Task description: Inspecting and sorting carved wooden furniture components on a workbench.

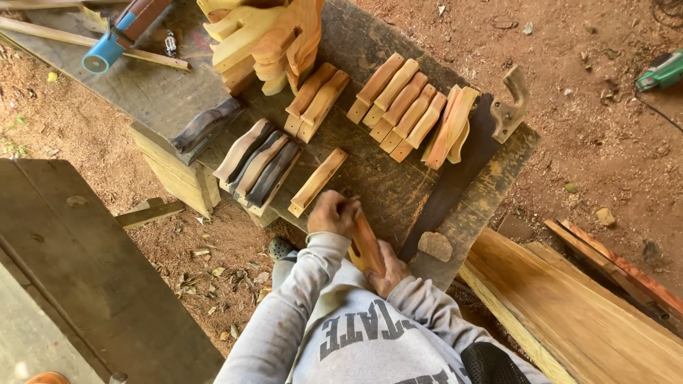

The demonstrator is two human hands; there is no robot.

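While both hands grip a wooden handle, carved pieces crowd the workbench.

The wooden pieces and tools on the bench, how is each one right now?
Reddish-brown wooden piece: held in both hands, left hand on top, right hand below.
Single tan wooden block: lying loose, untouched.
Rusty handsaw with wooden handle: lying flat.
Row of tan shaped blocks: lined up side by side.
Dark streaked blocks: grouped together.
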